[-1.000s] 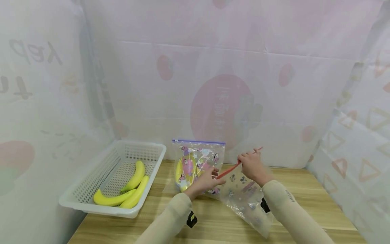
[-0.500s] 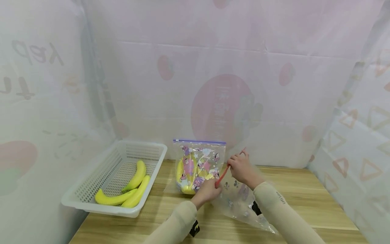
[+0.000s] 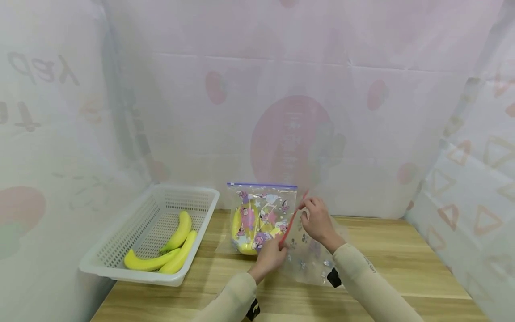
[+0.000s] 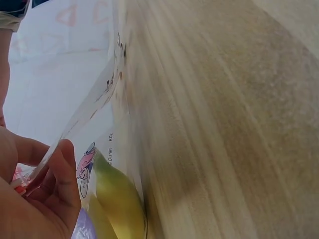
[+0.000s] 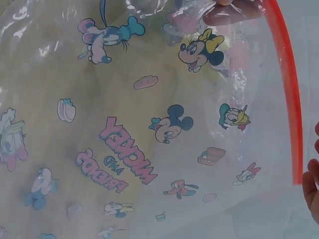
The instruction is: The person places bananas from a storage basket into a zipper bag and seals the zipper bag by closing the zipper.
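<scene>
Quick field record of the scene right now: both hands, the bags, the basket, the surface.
left hand: pinches the lower end of the red zip strip
right hand: grips the strip's upper end
held bag: clear, cartoon print, looks empty
second bag: blue zip strip, upright behind the hands, banana inside
basket: white, left side, holds three bananas
surface: wooden table

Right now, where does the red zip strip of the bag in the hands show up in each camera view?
Head: red strip runs slanting at centre, between the left hand and right hand.
Left wrist: only a red bit at the lower left edge, pinched by the fingers.
Right wrist: it runs down the right side.
Shared landmark: the clear cartoon-printed bag.
</scene>
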Demonstrator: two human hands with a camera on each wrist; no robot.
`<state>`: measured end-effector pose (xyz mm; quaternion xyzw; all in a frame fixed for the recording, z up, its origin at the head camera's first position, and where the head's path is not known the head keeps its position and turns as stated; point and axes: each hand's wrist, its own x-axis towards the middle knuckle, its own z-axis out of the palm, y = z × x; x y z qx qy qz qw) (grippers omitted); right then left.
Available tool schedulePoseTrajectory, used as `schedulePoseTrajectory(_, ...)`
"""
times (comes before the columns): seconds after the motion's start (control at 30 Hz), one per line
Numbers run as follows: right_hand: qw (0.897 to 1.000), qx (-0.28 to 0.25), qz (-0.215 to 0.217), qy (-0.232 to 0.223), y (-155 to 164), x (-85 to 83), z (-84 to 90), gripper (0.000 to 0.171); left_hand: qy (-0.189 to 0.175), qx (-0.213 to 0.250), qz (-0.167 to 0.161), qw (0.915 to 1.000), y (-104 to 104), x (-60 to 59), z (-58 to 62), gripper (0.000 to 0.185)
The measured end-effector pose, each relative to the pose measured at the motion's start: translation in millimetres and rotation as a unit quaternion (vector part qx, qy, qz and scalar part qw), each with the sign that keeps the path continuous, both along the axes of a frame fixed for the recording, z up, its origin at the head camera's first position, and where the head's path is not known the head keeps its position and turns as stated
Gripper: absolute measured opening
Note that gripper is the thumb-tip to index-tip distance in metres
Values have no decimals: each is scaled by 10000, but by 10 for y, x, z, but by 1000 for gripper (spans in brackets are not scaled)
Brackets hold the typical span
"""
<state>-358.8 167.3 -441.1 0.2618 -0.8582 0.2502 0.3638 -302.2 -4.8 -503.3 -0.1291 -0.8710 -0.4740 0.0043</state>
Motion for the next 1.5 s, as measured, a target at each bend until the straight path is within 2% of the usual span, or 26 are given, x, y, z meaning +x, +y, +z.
schedulePoseTrajectory(0.03,9998,-140,-20,-117,-18,12,5,17,-33,7,24,10000,-5,7,1,8)
schedulePoseTrajectory(0.1,9966,-482,-94,-662,-60,56,34,15,-34,15,44,10000,-16,19,1,8)
schedulePoseTrajectory(0.17,9847,-865,-272,-1486,-101,101,66,15,17,-23,68,10000,-25,32,12,10)
schedulePoseTrajectory(0.23,9616,-1229,-468,-2409,-134,147,110,18,60,-42,84,9999,-32,48,25,10)
schedulePoseTrajectory(0.33,9129,-1790,-487,-3637,-161,195,153,28,90,-6,94,9999,-31,74,32,11)
schedulePoseTrajectory(0.4,8805,-2090,-391,-4237,-182,214,170,33,79,-9,142,9999,-22,87,24,10)
schedulePoseTrajectory(0.47,8526,-2341,-257,-4664,-208,223,166,35,35,-31,222,9997,-6,103,21,12)
schedulePoseTrajectory(0.5,8421,-2401,-233,-4823,-225,228,166,36,-3,-50,264,9996,3,114,23,12)
schedulePoseTrajectory(0.57,8299,-2406,-216,-5029,-251,234,159,39,-2,-118,343,9993,24,142,31,12)
schedulePoseTrajectory(0.7,8255,-2305,-222,-5147,-288,229,150,40,88,-268,383,9989,62,201,70,19)
schedulePoseTrajectory(0.77,8250,-2324,-173,-5149,-308,223,155,34,150,-350,414,9984,78,226,88,23)
schedulePoseTrajectory(0.9,8275,-2316,-110,-5114,-343,222,163,23,116,-393,451,9981,100,278,108,27)
schedulePoseTrajectory(1.0,8331,-2290,-112,-5035,-347,234,144,21,-34,-346,405,9986,103,310,104,23)
schedulePoseTrajectory(1.13,8360,-2402,-143,-4931,-340,241,105,19,-370,58,167,9992,75,322,117,13)
schedulePoseTrajectory(1.23,8381,-2487,-161,-4853,-335,245,79,14,-638,488,11,9968,43,314,133,27)
schedulePoseTrajectory(1.37,8434,-2559,-62,-4723,-323,252,43,8,-999,866,-24,9912,-5,285,125,45)
schedulePoseTrajectory(1.5,8392,-2736,239,-4693,-303,253,-2,5,-1230,1193,-70,9852,-51,261,90,56)
